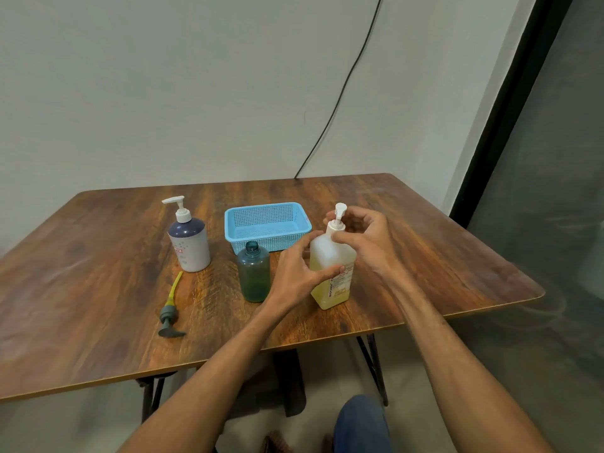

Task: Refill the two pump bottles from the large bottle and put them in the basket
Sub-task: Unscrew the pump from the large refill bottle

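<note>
A pale wall [163,93] with a black cable [340,93] running down it backs a wood-grain surface [98,289].

The large bottle [330,256] stands upright near the front right of the surface, partly filled with yellow liquid and topped by a white pump head [340,210]. The left hand [295,273] grips its body from the left, with the thumb across the label. The right hand [362,237] is curled round the collar at the neck, its fingers closed on it just below the pump head. Both hands are therefore clamped on the one bottle.

Just to its left stands the teal bottle [254,273] — upright, its neck open and uncapped, and some green liquid shows through it. It is close to the left hand, though it cannot be told whether they touch.

The loose pump [170,313] lies flat nearer the front left, its grey head toward the person and its yellow tube pointing away.

Beyond the tube stands the white bottle [189,246], dark blue at the shoulder, with its white pump fitted.

The blue basket [266,209] sits behind the teal bottle — between the white bottle and the large bottle — and nothing can be seen in it.
</note>
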